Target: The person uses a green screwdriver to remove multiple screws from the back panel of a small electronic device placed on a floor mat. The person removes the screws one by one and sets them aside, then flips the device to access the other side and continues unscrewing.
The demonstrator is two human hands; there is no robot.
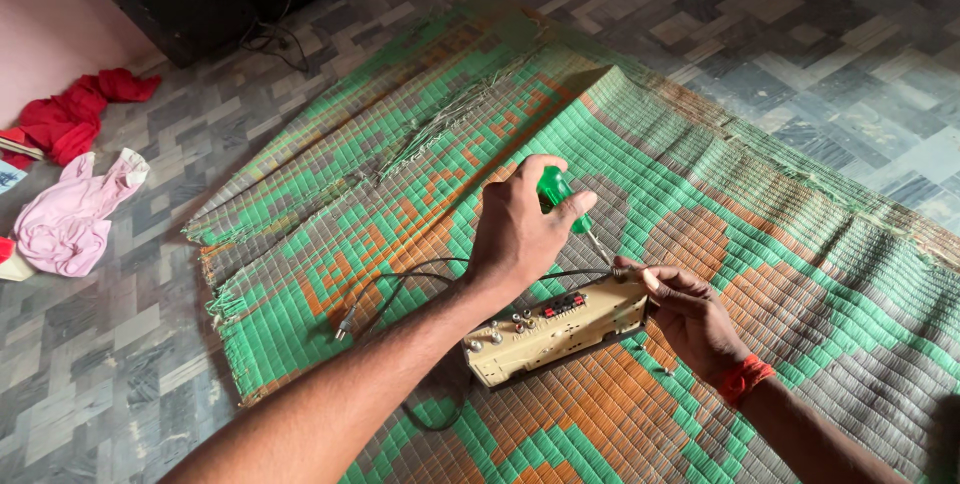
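Your left hand [520,234] is wrapped tight around the green handle of a screwdriver [556,191], fist high, thin shaft slanting down and to the right toward the far right end of the box [555,329]. The tip sits about where your right hand [680,309] meets that end; the exact contact point is too small to make out. Your right hand is closed on the box's right end, fingertips pinching near the top edge, a red band at the wrist. Box: beige, long and flat, lying on the mat [800,244] directly below and between both hands. Its long axis runs from lower left to upper right, the face with knobs and red-black terminals turned toward you. The right hand is the nearer one, touching the box; the left reaches it only through the tool. A black cable [400,289] loops from the box out to the left over the mat. The mat is woven, green, orange and grey, spread on a tiled floor [850,64]. Well apart at far left: a pink cloth [65,219] and a red cloth [75,114] on the floor.
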